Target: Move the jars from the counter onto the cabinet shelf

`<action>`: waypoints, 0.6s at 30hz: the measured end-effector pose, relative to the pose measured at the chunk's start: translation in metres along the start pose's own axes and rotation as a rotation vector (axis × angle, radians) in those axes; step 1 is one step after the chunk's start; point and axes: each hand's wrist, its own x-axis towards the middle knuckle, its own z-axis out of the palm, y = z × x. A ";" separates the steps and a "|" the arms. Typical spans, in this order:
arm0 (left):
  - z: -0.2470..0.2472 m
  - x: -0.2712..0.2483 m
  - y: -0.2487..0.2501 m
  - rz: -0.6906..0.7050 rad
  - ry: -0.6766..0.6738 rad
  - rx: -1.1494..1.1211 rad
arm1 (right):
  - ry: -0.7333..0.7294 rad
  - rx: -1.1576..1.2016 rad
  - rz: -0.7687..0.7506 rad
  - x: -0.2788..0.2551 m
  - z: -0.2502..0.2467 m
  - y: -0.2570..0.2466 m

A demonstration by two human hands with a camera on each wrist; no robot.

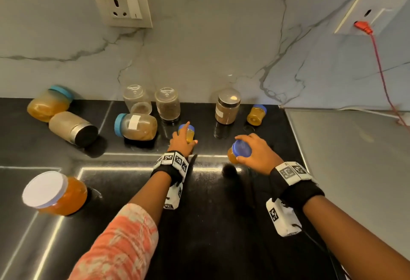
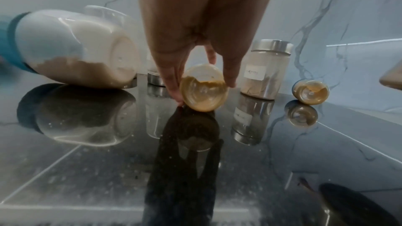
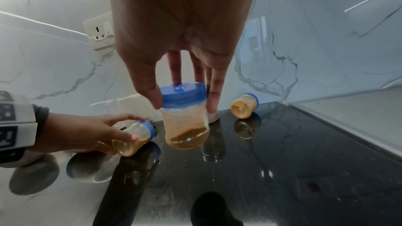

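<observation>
My left hand (image 1: 191,132) grips a small amber jar with a blue lid (image 1: 190,136) that lies tilted on the black counter (image 1: 210,213). In the left wrist view its fingers (image 2: 174,82) wrap the jar's base (image 2: 204,95). My right hand (image 1: 240,147) holds a second small blue-lidded jar (image 1: 232,157) by its lid, upright and lifted just off the counter; in the right wrist view the jar (image 3: 187,130) hangs from the thumb and fingers. A third small jar (image 1: 256,114) lies on its side at the back right. No cabinet shelf is in view.
Along the marble wall stand a steel-lidded jar (image 1: 227,105) and two clear jars (image 1: 167,104). Larger jars lie on their sides to the left (image 1: 135,126), (image 1: 71,127), (image 1: 50,104). A white-lidded amber jar (image 1: 55,193) sits at the front left. A red cable (image 1: 381,68) hangs at right.
</observation>
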 end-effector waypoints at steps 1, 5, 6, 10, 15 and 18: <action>0.002 0.003 -0.002 -0.004 -0.003 0.000 | 0.002 0.009 0.003 -0.001 0.001 0.003; 0.000 -0.003 0.001 0.020 0.015 -0.085 | 0.033 0.061 0.002 -0.009 0.003 0.008; -0.003 -0.008 0.002 0.037 0.033 -0.125 | 0.050 0.091 0.005 -0.011 0.002 0.007; -0.028 -0.038 0.016 0.101 0.102 -0.401 | 0.183 0.214 -0.061 -0.017 -0.013 -0.010; -0.087 -0.086 0.046 0.313 0.134 -0.544 | 0.328 0.236 -0.266 -0.035 -0.051 -0.057; -0.131 -0.124 0.071 0.461 0.150 -0.489 | 0.428 0.190 -0.402 -0.051 -0.081 -0.090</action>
